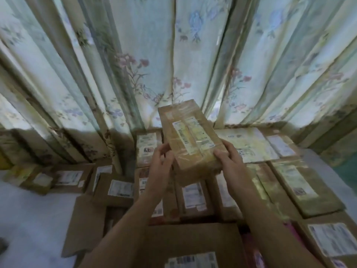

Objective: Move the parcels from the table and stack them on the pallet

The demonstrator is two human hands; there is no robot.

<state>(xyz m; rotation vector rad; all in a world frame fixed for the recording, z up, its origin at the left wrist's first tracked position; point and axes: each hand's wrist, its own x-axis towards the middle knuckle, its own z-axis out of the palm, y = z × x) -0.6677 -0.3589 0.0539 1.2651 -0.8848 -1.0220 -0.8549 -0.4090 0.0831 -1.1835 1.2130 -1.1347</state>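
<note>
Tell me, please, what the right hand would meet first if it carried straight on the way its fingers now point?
The right hand grips the near end of the held parcel, fingers pointing up and left. Going on, it would press into that parcel itself; beyond lies the floral curtain, though depth there is unclear.

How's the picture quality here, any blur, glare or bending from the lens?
Head view: soft and motion-blurred overall, label print unreadable; backlight glows through the curtain; tape on the held parcel glints; the wide lens bends the curtain folds outward; both hands, left hand and right hand, look smeared.
</note>
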